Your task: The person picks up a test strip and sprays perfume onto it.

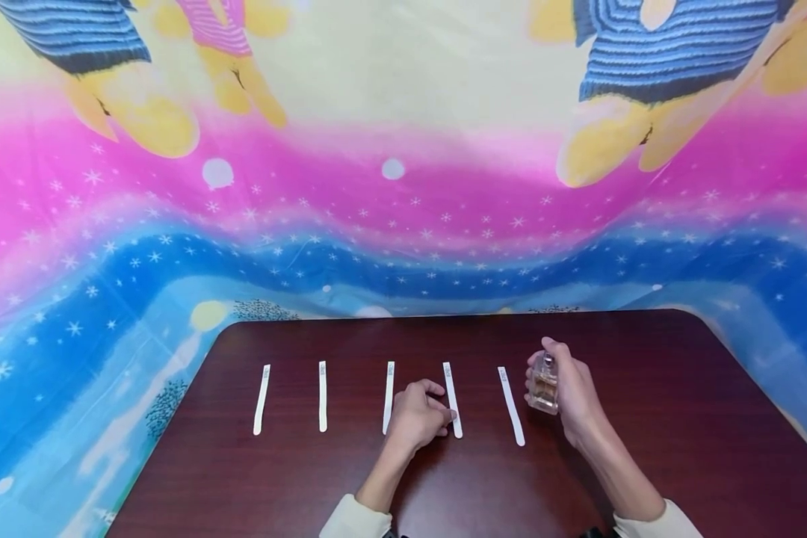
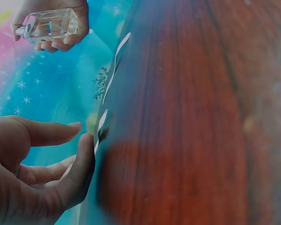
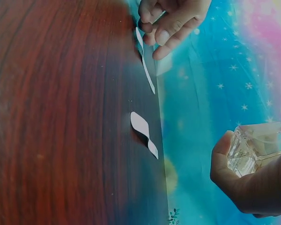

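Observation:
Several white paper strips lie in a spaced row on the dark wooden table, each with small print at its far end. My left hand is low over the table, its fingertips right at the lower part of the second strip from the right. Part of the middle strip is hidden behind that hand. In my right hand I grip a clear glass perfume bottle with pale amber liquid, thumb up by its top. The bottle is right of the rightmost strip, which also shows in the right wrist view.
Two more strips, a leftmost one and its neighbour, lie on the left of the table. A colourful cloth printed with bears and snowflakes hangs behind the table and round its sides.

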Tool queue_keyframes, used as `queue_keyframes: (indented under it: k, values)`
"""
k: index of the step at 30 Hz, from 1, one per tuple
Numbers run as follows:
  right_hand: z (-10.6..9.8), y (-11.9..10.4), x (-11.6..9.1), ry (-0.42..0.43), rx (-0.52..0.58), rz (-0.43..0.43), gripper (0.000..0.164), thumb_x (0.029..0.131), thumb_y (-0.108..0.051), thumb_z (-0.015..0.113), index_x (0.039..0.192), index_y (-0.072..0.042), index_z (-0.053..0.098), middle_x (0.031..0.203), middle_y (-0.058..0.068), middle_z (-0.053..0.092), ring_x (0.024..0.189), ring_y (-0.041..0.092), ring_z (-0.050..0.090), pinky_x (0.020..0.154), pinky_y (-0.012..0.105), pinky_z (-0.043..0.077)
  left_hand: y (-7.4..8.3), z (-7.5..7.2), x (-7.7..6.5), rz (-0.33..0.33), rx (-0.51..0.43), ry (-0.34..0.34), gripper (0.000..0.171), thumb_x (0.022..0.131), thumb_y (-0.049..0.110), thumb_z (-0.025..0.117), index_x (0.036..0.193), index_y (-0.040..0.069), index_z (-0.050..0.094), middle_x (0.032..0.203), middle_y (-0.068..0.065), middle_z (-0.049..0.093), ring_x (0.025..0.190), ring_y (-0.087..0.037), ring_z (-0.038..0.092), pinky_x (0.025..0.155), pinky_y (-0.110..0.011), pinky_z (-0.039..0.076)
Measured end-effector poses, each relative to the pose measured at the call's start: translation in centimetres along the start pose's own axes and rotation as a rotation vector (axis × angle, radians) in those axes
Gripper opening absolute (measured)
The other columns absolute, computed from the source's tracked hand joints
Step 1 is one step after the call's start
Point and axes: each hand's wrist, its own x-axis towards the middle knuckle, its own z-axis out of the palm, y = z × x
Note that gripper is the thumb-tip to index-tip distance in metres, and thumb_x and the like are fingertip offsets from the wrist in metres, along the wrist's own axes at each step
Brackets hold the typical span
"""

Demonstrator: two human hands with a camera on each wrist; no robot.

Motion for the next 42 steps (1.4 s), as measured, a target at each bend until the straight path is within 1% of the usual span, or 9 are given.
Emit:
queue_keyframes:
  k: [4, 11, 16, 19, 22, 30, 36, 39, 42]
  values:
    - [-0.2, 0.0, -0.1, 0.006, 0.006, -0.002, 0.048, 0.112, -0.054, 0.042, 0.090, -0.018, 0.067, 0.078, -0.002, 0.067, 0.072, 0.011, 0.066, 0.070, 0.035, 0.067, 0.0, 0.0, 0.0, 0.004, -0.012, -0.007, 0.032, 0.083, -0.008, 0.082, 0.113, -0.006, 0.069, 0.075, -0.007, 0.076, 0.053, -0.013, 0.068, 0.056, -0.032, 0.065]
    - [-0.2, -0.1, -0.1, 0.007, -0.006, -0.002, 0.048, 0.112, -0.054, 0.042, 0.090, -0.019, 0.067, 0.078, -0.002, 0.066, 0.072, 0.012, 0.066, 0.072, 0.036, 0.067, 0.2, 0.0, -0.2, 0.010, 0.039, -0.016, 0.029, 0.086, 0.005, 0.087, 0.110, -0.001, 0.071, 0.076, -0.004, 0.077, 0.053, -0.013, 0.069, 0.056, -0.029, 0.063]
    - [0.1, -0.2, 0.0, 0.002, -0.003, 0.000, 0.048, 0.112, -0.054, 0.043, 0.090, -0.019, 0.067, 0.078, -0.001, 0.067, 0.071, 0.013, 0.067, 0.072, 0.036, 0.067, 0.3, 0.4, -0.7, -0.002, -0.046, -0.032, 0.027, 0.088, 0.007, 0.085, 0.109, -0.004, 0.072, 0.081, -0.010, 0.079, 0.057, -0.014, 0.071, 0.061, -0.032, 0.066]
    - [0.0, -0.2, 0.0, 0.002, 0.004, 0.004, 0.048, 0.112, -0.054, 0.043, 0.089, -0.019, 0.067, 0.078, -0.001, 0.067, 0.071, 0.013, 0.067, 0.071, 0.036, 0.067, 0.5, 0.9, -1.0, -0.013, -0.083, -0.049, 0.027, 0.090, 0.007, 0.083, 0.111, -0.005, 0.072, 0.082, -0.012, 0.079, 0.059, -0.012, 0.070, 0.060, -0.030, 0.066]
    - [-0.2, -0.3, 0.0, 0.007, 0.011, 0.002, 0.048, 0.112, -0.054, 0.042, 0.089, -0.019, 0.067, 0.078, -0.002, 0.068, 0.071, 0.012, 0.067, 0.071, 0.036, 0.067, 0.9, 1.4, -1.2, -0.022, -0.091, -0.059, 0.025, 0.091, 0.008, 0.083, 0.110, -0.004, 0.073, 0.083, -0.011, 0.079, 0.059, -0.011, 0.070, 0.060, -0.028, 0.065]
    - [-1.3, -0.7, 0.0, 0.004, 0.021, -0.008, 0.050, 0.112, -0.056, 0.042, 0.088, -0.021, 0.068, 0.078, -0.003, 0.068, 0.073, 0.010, 0.068, 0.072, 0.035, 0.067, 2.1, 3.1, -1.5, -0.014, -0.141, -0.076, 0.024, 0.092, 0.008, 0.083, 0.109, -0.005, 0.073, 0.085, -0.014, 0.080, 0.065, -0.016, 0.074, 0.060, -0.030, 0.066]
    - [-2.0, -0.6, -0.1, 0.008, 0.021, 0.002, 0.049, 0.112, -0.056, 0.042, 0.088, -0.022, 0.068, 0.079, -0.004, 0.069, 0.075, 0.011, 0.069, 0.073, 0.035, 0.067, 2.5, 4.8, -1.6, -0.014, -0.122, -0.067, 0.020, 0.091, 0.007, 0.083, 0.105, -0.004, 0.073, 0.082, -0.012, 0.080, 0.062, -0.016, 0.074, 0.059, -0.031, 0.066]
    - [-2.3, -0.5, -0.1, 0.009, 0.017, 0.012, 0.050, 0.113, -0.055, 0.041, 0.088, -0.022, 0.068, 0.079, -0.004, 0.068, 0.074, 0.010, 0.068, 0.073, 0.035, 0.067, 2.6, 5.5, -1.6, -0.009, -0.115, -0.058, 0.016, 0.090, 0.006, 0.083, 0.100, -0.002, 0.073, 0.080, -0.012, 0.080, 0.058, -0.013, 0.070, 0.056, -0.030, 0.064]
    - [-2.6, -0.5, -0.1, 0.010, 0.005, 0.011, 0.050, 0.113, -0.055, 0.040, 0.088, -0.022, 0.069, 0.079, -0.004, 0.068, 0.074, 0.010, 0.068, 0.073, 0.034, 0.067, 2.8, 6.1, -1.4, 0.002, -0.073, -0.049, 0.013, 0.090, 0.007, 0.084, 0.096, 0.001, 0.073, 0.075, -0.009, 0.078, 0.053, -0.009, 0.066, 0.054, -0.028, 0.062]
